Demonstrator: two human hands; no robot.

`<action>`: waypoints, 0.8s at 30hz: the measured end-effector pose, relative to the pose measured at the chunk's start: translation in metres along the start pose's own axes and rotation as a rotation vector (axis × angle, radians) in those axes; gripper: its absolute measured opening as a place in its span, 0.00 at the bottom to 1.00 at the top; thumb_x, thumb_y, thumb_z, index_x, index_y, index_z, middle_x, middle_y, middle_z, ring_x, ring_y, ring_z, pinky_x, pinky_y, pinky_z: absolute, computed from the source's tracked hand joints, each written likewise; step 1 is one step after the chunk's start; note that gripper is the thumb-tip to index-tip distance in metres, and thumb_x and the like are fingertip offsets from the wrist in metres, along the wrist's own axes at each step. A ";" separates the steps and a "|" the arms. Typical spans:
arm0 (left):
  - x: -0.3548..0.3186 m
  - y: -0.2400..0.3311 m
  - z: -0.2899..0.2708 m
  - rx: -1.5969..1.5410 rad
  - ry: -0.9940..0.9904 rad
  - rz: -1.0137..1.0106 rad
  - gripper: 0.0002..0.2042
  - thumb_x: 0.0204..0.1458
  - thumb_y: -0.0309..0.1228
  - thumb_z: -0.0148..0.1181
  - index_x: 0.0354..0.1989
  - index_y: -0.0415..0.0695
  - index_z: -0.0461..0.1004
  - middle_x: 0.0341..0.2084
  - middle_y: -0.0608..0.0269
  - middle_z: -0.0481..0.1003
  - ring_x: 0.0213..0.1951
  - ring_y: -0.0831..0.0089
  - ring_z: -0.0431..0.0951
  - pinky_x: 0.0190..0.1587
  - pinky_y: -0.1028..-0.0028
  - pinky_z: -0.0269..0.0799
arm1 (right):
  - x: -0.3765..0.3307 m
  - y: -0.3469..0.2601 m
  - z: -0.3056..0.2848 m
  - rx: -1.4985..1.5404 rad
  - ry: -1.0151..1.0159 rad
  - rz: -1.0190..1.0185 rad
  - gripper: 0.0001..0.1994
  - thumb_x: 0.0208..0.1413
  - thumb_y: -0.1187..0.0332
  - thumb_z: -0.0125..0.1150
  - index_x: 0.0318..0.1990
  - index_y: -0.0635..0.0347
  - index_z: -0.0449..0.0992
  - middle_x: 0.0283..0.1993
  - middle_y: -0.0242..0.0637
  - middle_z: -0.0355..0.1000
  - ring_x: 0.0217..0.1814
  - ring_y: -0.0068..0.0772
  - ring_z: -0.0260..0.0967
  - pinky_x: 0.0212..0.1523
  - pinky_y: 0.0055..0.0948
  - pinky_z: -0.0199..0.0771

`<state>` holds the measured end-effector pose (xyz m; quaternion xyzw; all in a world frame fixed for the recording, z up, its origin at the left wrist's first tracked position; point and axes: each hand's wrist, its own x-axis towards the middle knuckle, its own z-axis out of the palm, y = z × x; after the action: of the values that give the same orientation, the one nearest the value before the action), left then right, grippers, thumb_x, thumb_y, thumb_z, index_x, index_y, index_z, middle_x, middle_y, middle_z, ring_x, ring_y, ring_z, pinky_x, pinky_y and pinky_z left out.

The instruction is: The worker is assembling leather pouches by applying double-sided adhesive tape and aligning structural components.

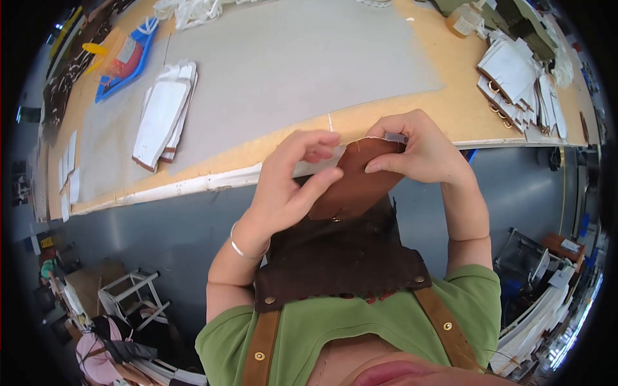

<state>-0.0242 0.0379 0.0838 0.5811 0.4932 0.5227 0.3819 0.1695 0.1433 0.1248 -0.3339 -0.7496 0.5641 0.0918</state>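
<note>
A brown leather piece (pixel 364 177) with a pale upper edge hangs tilted in front of my apron. My right hand (pixel 421 151) is closed on its upper right part, thumb on the brown face and fingers behind. A small grey flat thing (pixel 395 137) shows at that hand's fingers; its kind is unclear. Near the leather's lower end is a tiny gold-coloured fitting (pixel 336 220). My left hand (pixel 290 180) is open at the left side of the piece, fingers and thumb apart. Its thumb tip is at the leather's edge; whether it touches, I cannot tell.
On the worktable (pixel 309 71) lie stacked white-backed pieces (pixel 164 116) at left and another stack (pixel 508 74) with brass rings at right. A blue tray (pixel 138 61) holds a container of red contents. A bottle (pixel 463 20) stands far right. The table edge runs just beyond my hands.
</note>
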 end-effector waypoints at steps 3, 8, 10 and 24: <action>0.008 -0.003 0.003 -0.167 -0.079 -0.112 0.11 0.46 0.24 0.61 0.38 0.38 0.71 0.31 0.63 0.75 0.32 0.76 0.74 0.36 0.78 0.70 | 0.002 0.005 0.009 -0.043 0.013 -0.104 0.11 0.37 0.72 0.69 0.29 0.62 0.75 0.21 0.35 0.71 0.23 0.23 0.66 0.26 0.23 0.65; 0.001 -0.008 0.008 -0.470 -0.024 -0.221 0.06 0.46 0.21 0.62 0.32 0.38 0.72 0.27 0.65 0.74 0.29 0.81 0.73 0.33 0.81 0.71 | 0.004 0.009 0.014 -0.068 -0.022 -0.141 0.11 0.36 0.71 0.69 0.30 0.62 0.76 0.20 0.38 0.70 0.21 0.29 0.65 0.25 0.25 0.65; -0.001 -0.011 0.005 -0.508 -0.033 -0.249 0.06 0.45 0.20 0.62 0.30 0.38 0.72 0.27 0.65 0.74 0.29 0.82 0.73 0.33 0.82 0.71 | 0.005 0.010 0.016 -0.091 -0.033 -0.150 0.12 0.36 0.71 0.69 0.30 0.62 0.76 0.20 0.38 0.70 0.21 0.31 0.65 0.25 0.25 0.64; -0.022 -0.047 0.026 -1.338 -0.140 -0.501 0.10 0.45 0.23 0.64 0.35 0.43 0.70 0.31 0.68 0.73 0.32 0.82 0.72 0.36 0.82 0.69 | 0.005 0.014 0.027 0.027 -0.102 -0.211 0.12 0.30 0.77 0.70 0.27 0.63 0.75 0.22 0.32 0.71 0.25 0.22 0.66 0.27 0.19 0.64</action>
<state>-0.0056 0.0287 0.0291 0.1238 0.1599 0.5713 0.7955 0.1570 0.1270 0.1013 -0.2226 -0.7767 0.5775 0.1170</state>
